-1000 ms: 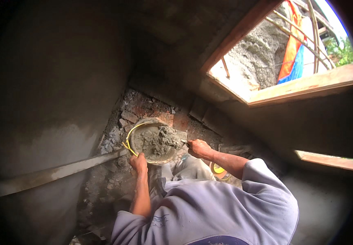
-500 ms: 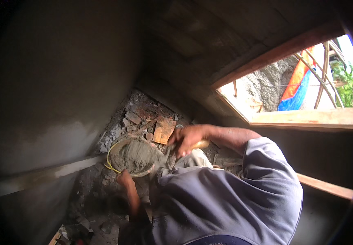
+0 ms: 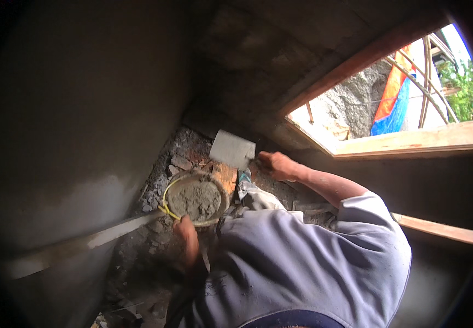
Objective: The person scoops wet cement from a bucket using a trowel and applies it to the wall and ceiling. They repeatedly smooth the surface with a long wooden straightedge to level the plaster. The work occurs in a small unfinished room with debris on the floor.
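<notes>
My left hand [image 3: 185,227] is closed on the yellow handle [image 3: 166,205] of a round bucket [image 3: 226,203], at its near left rim. Wet grey mortar [image 3: 195,198] lies lumpy inside the bucket. Beyond the bucket to the right, my right hand [image 3: 277,165] grips a trowel with a flat, pale rectangular blade [image 3: 232,148]. The blade is held over the rubble, clear of the bucket. Its handle is mostly hidden by my fingers.
Broken masonry [image 3: 180,163] and an orange-brown slab [image 3: 225,177] surround the bucket. A long board [image 3: 83,243] runs along the dark left wall. At right, a wooden-framed opening [image 3: 406,143] shows an orange and blue tarp [image 3: 394,104] and poles outside.
My right hand has swung the trowel out from over the bucket, away and to the right. My left hand stays on the bucket's handle. The view has shifted slightly.
</notes>
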A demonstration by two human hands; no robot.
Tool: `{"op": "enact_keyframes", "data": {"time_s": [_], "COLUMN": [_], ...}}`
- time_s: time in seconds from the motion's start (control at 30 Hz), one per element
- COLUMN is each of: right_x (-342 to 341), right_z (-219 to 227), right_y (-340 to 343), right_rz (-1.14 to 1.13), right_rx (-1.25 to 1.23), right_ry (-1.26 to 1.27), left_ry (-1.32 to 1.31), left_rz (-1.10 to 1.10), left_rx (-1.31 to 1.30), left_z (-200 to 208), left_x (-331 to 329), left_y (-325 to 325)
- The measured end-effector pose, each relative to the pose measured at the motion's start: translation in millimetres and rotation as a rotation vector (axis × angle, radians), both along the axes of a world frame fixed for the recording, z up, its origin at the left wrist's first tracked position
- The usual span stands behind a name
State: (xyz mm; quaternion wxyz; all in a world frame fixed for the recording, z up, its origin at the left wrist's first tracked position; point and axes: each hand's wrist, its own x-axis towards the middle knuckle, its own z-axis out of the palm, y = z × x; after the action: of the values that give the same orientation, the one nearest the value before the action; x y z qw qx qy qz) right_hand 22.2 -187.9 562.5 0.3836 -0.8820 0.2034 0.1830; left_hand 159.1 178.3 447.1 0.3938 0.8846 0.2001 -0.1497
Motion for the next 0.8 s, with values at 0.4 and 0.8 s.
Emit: {"op": "enact_keyframes", "data": {"time_s": [0.4, 0.8], "right_x": [45.2, 9.0], "right_z": [-81.1, -53.5], "right_y": [118.5, 119.3], "right_rz": [0.047, -0.015], "right_rx": [-0.151, -0.046], "right_ry": [0.374, 0.213], "left_ry": [-0.058, 0.102], "left_rz": [-0.482, -0.191], "left_rx": [-0.095, -0.174], "left_z": [81.9, 47.1], "left_x": [15.4, 37.4], "left_y": [-64.2, -31.2]}}
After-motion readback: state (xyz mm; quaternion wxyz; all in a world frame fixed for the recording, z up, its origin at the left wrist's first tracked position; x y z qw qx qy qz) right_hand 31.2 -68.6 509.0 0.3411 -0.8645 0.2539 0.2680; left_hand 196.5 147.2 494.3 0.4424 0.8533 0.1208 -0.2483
